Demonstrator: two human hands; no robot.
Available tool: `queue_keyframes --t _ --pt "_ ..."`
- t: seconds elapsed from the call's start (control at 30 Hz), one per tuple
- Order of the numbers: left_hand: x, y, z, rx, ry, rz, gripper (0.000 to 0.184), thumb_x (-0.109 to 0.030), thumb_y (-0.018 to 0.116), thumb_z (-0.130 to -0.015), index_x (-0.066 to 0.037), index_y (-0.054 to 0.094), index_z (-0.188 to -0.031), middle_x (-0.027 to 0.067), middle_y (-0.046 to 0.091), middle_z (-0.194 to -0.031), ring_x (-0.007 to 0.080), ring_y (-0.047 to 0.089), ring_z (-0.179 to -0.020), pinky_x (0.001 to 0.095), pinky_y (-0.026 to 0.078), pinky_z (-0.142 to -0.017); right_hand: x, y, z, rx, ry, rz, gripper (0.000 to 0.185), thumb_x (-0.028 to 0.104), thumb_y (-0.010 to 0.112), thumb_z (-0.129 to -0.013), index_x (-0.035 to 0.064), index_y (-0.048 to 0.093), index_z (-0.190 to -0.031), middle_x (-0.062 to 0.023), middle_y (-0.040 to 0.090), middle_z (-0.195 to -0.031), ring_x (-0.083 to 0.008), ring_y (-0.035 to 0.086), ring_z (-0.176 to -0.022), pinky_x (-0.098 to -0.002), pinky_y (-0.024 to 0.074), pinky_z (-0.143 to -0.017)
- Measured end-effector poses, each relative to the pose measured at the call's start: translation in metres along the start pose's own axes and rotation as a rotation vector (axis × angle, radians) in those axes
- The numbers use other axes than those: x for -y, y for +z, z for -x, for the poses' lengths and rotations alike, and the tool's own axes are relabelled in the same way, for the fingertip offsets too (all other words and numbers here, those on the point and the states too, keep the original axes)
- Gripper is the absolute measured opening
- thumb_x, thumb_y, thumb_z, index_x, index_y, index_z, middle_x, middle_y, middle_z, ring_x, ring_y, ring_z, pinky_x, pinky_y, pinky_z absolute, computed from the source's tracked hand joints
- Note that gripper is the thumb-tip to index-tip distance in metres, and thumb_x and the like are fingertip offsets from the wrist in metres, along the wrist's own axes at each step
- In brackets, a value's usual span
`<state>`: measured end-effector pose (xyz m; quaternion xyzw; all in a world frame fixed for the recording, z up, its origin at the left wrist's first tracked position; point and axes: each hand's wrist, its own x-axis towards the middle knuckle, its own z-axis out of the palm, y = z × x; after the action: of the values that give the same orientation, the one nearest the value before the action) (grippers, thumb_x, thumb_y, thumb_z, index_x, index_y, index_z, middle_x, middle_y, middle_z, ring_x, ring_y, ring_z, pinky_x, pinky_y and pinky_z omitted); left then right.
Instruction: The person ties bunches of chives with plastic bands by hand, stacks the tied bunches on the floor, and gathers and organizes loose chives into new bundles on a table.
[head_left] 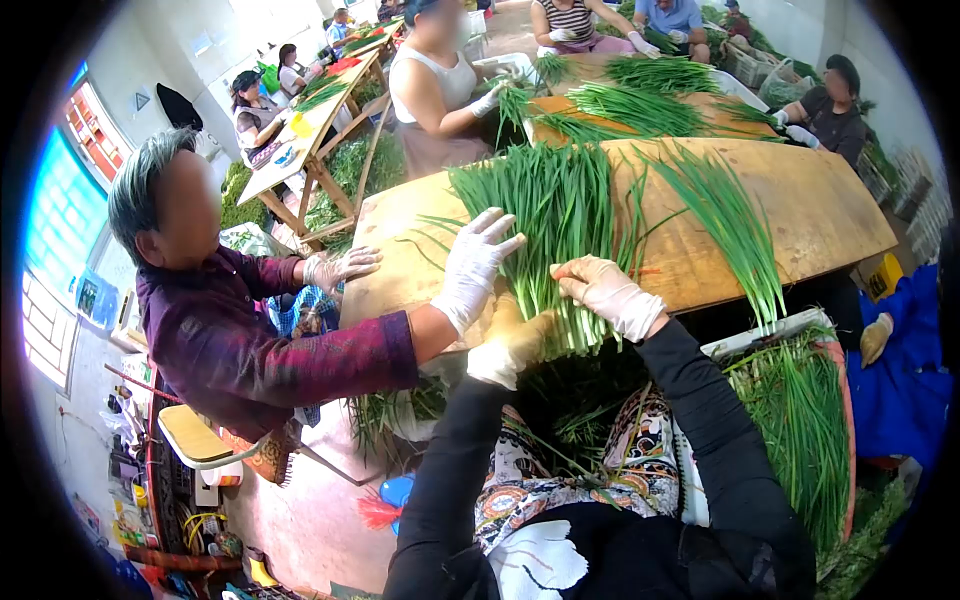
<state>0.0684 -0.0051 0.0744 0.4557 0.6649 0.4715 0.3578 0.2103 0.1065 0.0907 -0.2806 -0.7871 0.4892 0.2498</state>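
Note:
A wide bundle of garlic chives [560, 205] lies on the wooden table [820, 215], its pale stem ends pointing at me over the near edge. My left hand [512, 342], in a yellowish glove, grips the bundle's lower left side near the stem ends. Across the stems from it, my right hand [608, 293] wears a white glove, its fingertips pinched together on some chives. A co-worker's gloved hand [478, 262] reaches in from the left and touches the bundle's left edge. That person's other gloved hand [342, 266] rests at the table's left edge.
A smaller fan of chives [725, 215] lies to the right on the table. A crate [838, 370] full of greens stands by my right side. The co-worker in a plaid shirt [270, 340] is close on my left. Other people work at tables beyond.

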Motion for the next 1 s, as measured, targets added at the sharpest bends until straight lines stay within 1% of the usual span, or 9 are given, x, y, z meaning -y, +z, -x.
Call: queue_keyframes --t 0.1,0.2,0.37,0.43,0.57,0.67,0.8,0.9,1.0 --pt "-0.014 0.007 -0.002 -0.017 -0.049 -0.356 0.089 -0.020 0.064 -0.070 0.012 0.005 -0.129 0.0227 0.024 -0.131 0.0240 0.024 -0.123 0.0291 0.021 -0.100 -0.001 0.000 0.005 -0.046 -0.186 0.195 0.021 0.014 0.053 -0.084 0.0003 0.059 -0.098 -0.0052 0.061 -0.085 -0.0089 0.055 -0.066 -0.0197 0.0453 -0.061" --pt "-0.018 -0.002 -0.012 -0.023 0.044 -0.308 0.091 -0.013 0.060 -0.068 0.011 -0.002 -0.130 0.0254 0.017 -0.134 0.0301 0.015 -0.127 0.0297 0.014 -0.103 0.018 -0.010 0.011 -0.146 0.105 -0.231 0.023 0.021 0.053 -0.084 0.0023 0.058 -0.097 -0.0051 0.062 -0.076 -0.0077 0.053 -0.059 -0.0187 0.0442 -0.055" --pt "-0.070 0.013 0.005 -0.010 -0.056 -0.412 0.084 -0.005 0.055 -0.068 0.009 -0.001 -0.130 0.0267 0.020 -0.132 0.0316 0.018 -0.127 0.0299 0.017 -0.102 0.043 -0.035 0.017 0.031 0.397 -0.314 0.077 0.066 0.047 -0.072 -0.0029 0.048 -0.106 -0.0085 0.061 -0.068 -0.0111 0.056 -0.053 -0.0181 0.0425 -0.049" --pt "-0.013 0.044 -0.025 -0.080 0.021 -0.603 0.085 -0.016 0.058 -0.072 0.004 0.000 -0.131 0.0279 0.039 -0.115 0.0360 0.049 -0.100 0.0373 0.043 -0.082 0.040 -0.034 0.015 0.075 0.423 -0.402 0.088 0.074 0.047 -0.064 -0.0034 0.048 -0.107 -0.0089 0.061 -0.069 -0.0123 0.058 -0.057 -0.0200 0.0449 -0.053" --pt "-0.074 0.082 0.015 -0.266 0.148 -0.884 0.075 -0.014 0.060 -0.071 0.011 0.015 -0.126 0.0219 0.048 -0.099 0.0305 0.054 -0.081 0.0358 0.048 -0.063 0.016 -0.028 0.007 0.080 0.390 -0.531 0.067 0.058 0.055 -0.071 -0.0026 0.053 -0.098 -0.0105 0.060 -0.070 -0.0162 0.058 -0.058 -0.0262 0.0475 -0.056" --pt "-0.082 0.084 0.035 -0.165 0.458 -0.910 0.102 -0.030 0.076 -0.054 0.014 0.015 -0.123 0.0264 0.043 -0.109 0.0359 0.049 -0.093 0.0347 0.043 -0.081 0.021 -0.030 0.014 0.108 0.533 -1.097 0.033 0.027 0.063 -0.077 -0.0012 0.055 -0.092 -0.0109 0.060 -0.073 -0.0188 0.058 -0.060 -0.0314 0.0494 -0.059" --pt "-0.095 0.044 0.042 0.336 0.366 -0.223 0.057 -0.022 0.069 -0.072 -0.001 0.044 -0.119 0.0145 0.054 -0.112 0.0201 0.052 -0.102 0.0307 0.039 -0.090 -0.001 -0.050 0.025 -0.017 0.341 -1.148 0.021 0.014 0.062 -0.077 -0.0008 0.056 -0.092 -0.0078 0.062 -0.076 -0.0109 0.059 -0.064 -0.0223 0.0500 -0.056" --pt "-0.064 0.027 0.008 -0.020 0.546 0.018 0.009 -0.007 0.057 -0.080 -0.003 0.058 -0.089 0.0077 0.061 -0.085 0.0125 0.057 -0.078 0.0242 0.046 -0.071 0.019 -0.072 0.039 -0.113 0.157 -0.929 0.024 0.015 0.065 -0.076 -0.0013 0.059 -0.091 -0.0066 0.062 -0.078 -0.0105 0.059 -0.065 -0.0216 0.0508 -0.057" --pt "-0.053 0.020 -0.007 -0.156 0.551 0.040 0.015 -0.008 0.058 -0.080 -0.003 0.054 -0.093 0.0038 0.058 -0.086 0.0116 0.053 -0.073 0.0233 0.044 -0.068 0.036 -0.092 0.045 -0.150 0.083 -0.874 0.025 0.015 0.066 -0.075 -0.0004 0.058 -0.093 -0.0053 0.060 -0.076 -0.0107 0.056 -0.063 -0.0212 0.0478 -0.055"
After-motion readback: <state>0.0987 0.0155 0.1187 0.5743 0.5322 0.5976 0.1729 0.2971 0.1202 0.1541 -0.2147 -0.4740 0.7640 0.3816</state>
